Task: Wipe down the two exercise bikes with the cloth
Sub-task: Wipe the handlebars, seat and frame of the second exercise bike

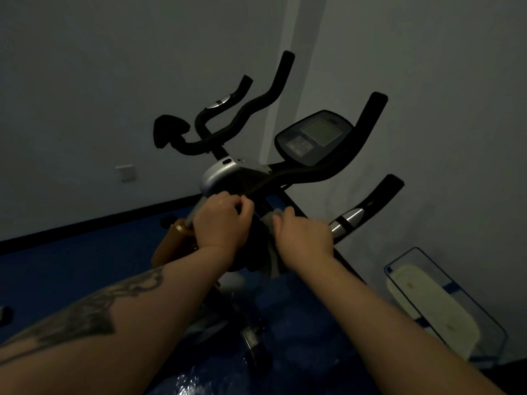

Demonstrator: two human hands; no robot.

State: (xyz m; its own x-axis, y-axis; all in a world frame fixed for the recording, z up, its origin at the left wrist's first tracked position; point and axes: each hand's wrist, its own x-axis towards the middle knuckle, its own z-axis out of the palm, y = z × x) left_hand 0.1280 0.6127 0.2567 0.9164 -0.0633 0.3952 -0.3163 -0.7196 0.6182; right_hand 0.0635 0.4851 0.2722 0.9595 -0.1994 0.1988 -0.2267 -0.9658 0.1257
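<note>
Crowding wall [85, 81], clear bin [445, 303] nearby

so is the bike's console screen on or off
Looks off: the grey display screen on the black oval console is blank, with no lit digits. The room is dim, so a faint readout could be missed.

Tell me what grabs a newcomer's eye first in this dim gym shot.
Two bare forearms reach up from below: the left hand grips the bike's frame, and the right hand presses a grey cloth beside it. Above them, black handlebars curl against the pale wall, with the console to their right.
</note>
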